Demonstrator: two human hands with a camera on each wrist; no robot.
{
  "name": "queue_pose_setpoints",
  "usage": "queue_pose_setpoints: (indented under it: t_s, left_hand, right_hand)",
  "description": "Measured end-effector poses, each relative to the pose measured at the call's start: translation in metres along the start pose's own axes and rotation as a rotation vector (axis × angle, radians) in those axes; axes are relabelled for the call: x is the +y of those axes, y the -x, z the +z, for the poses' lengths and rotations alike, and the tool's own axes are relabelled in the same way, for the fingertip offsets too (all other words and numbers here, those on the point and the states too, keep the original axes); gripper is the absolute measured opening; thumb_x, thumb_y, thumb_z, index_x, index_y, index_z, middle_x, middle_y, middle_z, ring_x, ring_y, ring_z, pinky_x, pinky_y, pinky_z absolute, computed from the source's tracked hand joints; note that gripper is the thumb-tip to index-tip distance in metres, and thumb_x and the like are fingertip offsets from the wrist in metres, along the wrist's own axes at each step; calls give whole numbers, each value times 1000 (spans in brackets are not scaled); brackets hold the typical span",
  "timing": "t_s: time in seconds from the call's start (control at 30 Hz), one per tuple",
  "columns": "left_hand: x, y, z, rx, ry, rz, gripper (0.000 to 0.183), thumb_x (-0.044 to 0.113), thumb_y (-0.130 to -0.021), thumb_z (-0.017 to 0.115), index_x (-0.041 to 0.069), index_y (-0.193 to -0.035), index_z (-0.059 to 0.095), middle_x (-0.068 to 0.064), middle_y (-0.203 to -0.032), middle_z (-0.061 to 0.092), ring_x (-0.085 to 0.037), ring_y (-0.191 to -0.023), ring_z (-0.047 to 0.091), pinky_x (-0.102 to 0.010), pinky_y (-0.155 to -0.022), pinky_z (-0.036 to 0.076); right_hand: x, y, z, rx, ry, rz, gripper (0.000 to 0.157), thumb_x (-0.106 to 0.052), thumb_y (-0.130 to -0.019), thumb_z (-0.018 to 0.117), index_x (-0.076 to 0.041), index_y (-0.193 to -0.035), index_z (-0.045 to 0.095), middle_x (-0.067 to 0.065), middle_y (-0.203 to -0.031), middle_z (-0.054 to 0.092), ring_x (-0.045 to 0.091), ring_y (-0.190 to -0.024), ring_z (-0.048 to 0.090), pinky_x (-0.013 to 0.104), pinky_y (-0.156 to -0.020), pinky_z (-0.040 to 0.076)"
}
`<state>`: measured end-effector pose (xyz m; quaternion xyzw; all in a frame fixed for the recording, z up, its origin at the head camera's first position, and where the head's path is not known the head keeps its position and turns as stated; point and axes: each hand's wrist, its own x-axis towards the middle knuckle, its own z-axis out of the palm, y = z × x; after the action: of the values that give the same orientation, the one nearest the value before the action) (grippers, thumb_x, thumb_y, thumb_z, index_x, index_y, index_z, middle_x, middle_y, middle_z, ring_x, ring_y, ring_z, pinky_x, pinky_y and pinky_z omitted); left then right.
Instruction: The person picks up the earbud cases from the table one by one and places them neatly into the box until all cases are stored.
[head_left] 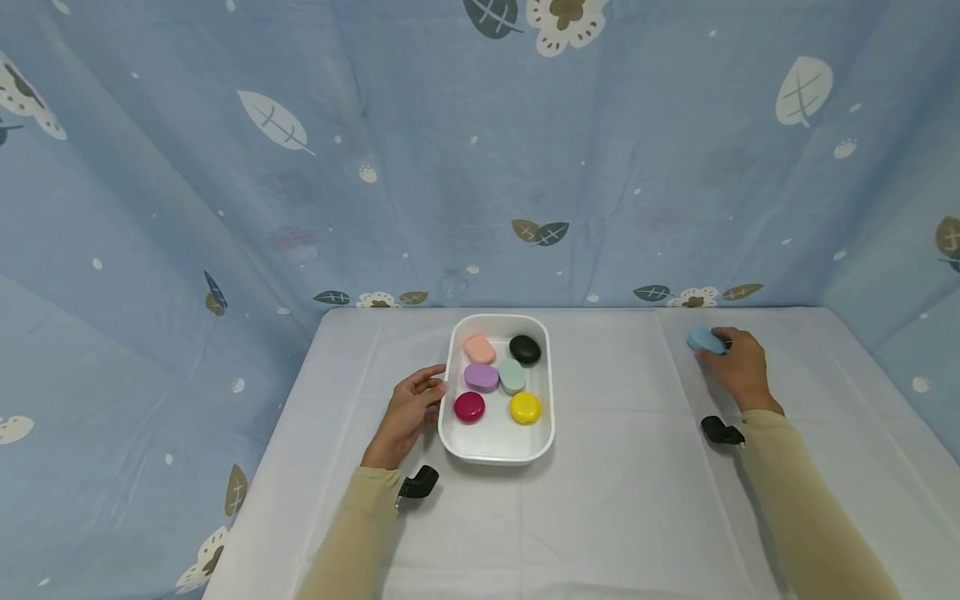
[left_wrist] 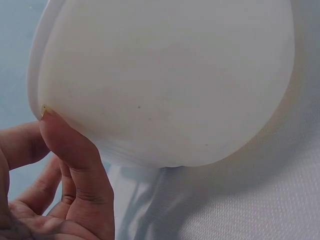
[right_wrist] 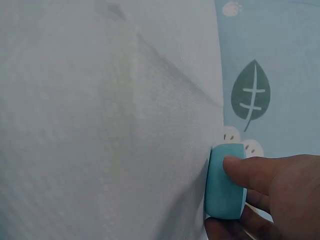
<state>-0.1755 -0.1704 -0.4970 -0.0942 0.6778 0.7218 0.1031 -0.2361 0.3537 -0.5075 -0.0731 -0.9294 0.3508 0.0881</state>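
Note:
A white tray [head_left: 498,447] stands near the middle of the table with several smooth rounded soap bars inside. They are a peach bar [head_left: 478,349], a black bar [head_left: 525,350], a purple bar [head_left: 481,377], a mint bar [head_left: 512,376], a crimson bar [head_left: 469,407] and a yellow bar [head_left: 525,407]. My left hand [head_left: 407,417] holds the tray's left edge; in the left wrist view the thumb [left_wrist: 72,145] presses near the rim. At the far right, my right hand [head_left: 741,367] pinches a light blue soap bar [head_left: 703,339] between thumb and fingers, at the cloth's surface.
White cloth [head_left: 615,500] covers the table. A blue patterned curtain [head_left: 450,192] hangs along its back edge and both sides. Black wrist-worn pieces [head_left: 418,482] stick out by both sleeves.

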Motion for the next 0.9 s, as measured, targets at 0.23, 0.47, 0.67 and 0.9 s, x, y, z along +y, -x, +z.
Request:
queue_pose_setpoints:
  t_s: [0.23, 0.47, 0.67, 0.9]
  left_hand:
    - [0, 1, 0, 2, 4, -2, 39, 4, -107, 59, 1, -146, 59, -7, -109, 60, -13, -79, 59, -23, -60, 52]
    - [1, 2, 1, 10, -2, -8, 39, 4, -107, 59, 3, -146, 60, -6, -110, 61, -12, -81, 59, -23, -61, 51]
    - [0, 1, 0, 11, -9, -1, 39, 5, -107, 60, 2, -145, 59, -8, -110, 61, -13, -79, 59, -23, -61, 51]
    - [-1, 1, 1, 6, -5, 7, 40, 5, -107, 60, 0, -146, 59, -8, -110, 61, -13, -80, 60, -23, -62, 51]
  right_hand:
    - [-8, 9, 1, -22, -2, 17, 54, -7, -101, 70, 21, -142, 49, 45, -135, 49, 57, -119, 54, 66, -97, 48]
    - [-28, 21, 4, -16, -29, 1, 52, -5, -101, 69, 19, -144, 50, 43, -138, 48, 58, -122, 55, 66, -99, 50]
    - [-54, 33, 6, -4, -85, -93, 50, 2, -98, 71, 18, -142, 52, 40, -138, 50, 57, -125, 54, 65, -101, 50]
    - [-87, 45, 17, 3, -96, -200, 51, 7, -93, 75, 17, -139, 55, 37, -135, 54, 55, -125, 56, 64, -102, 51]
